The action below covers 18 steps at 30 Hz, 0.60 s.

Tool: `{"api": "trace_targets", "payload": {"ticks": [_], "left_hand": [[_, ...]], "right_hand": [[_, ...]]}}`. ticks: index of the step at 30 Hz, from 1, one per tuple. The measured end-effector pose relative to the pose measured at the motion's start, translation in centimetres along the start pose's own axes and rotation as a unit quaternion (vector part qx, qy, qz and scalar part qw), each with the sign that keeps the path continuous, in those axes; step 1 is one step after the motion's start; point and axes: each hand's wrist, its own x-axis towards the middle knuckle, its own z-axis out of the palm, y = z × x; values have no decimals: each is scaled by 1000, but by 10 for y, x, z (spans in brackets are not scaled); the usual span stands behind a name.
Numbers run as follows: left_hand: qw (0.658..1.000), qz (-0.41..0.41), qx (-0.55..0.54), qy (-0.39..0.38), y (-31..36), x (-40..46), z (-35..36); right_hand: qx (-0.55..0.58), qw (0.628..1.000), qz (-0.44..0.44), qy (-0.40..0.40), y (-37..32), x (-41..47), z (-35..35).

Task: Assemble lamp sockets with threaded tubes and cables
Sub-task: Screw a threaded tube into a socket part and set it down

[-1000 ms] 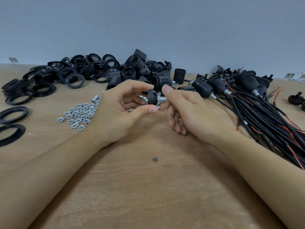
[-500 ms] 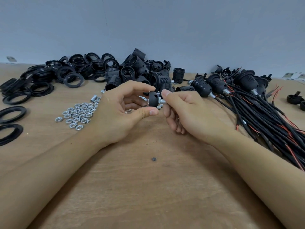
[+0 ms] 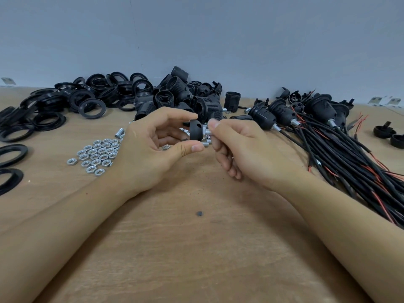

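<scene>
Head view shows the left hand pinching a light, rigid black cap by its rim above the table, while the right hand pinches the small, likely slippery metal tube at its end.

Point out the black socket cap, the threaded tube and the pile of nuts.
black socket cap (image 3: 195, 130), head view, its domed side.
threaded tube (image 3: 206, 130), head view, its exposed silver shaft.
pile of nuts (image 3: 98, 153), head view, a middle nut.

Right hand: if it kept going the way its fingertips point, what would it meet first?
The right hand points left, pinching a short silver threaded tube. It would meet the black plastic socket cap held by the left hand first.
</scene>
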Motion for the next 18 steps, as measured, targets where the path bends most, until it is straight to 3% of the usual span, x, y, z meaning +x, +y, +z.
{"api": "trace_targets", "payload": {"ticks": [2, 5, 7, 9, 13, 18], "left_hand": [[1000, -5, 13, 0, -1, 0, 0], [1000, -12, 14, 13, -3, 0, 0], [1000, -11, 14, 13, -2, 1, 0], [1000, -5, 23, 8, -2, 1, 0], [1000, -8, 25, 5, -3, 0, 0], [999, -9, 37, 4, -4, 0, 0]], "right_hand": [[-143, 989, -9, 44, 0, 0, -7], [-420, 888, -9, 188, 5, 5, -32], [-489, 829, 36, 270, 11, 9, -58], [-523, 791, 117, 295, 19, 13, -88], [-515, 784, 249, 240, 32, 8, -114], [-518, 788, 260, 206, 32, 3, -113]]}}
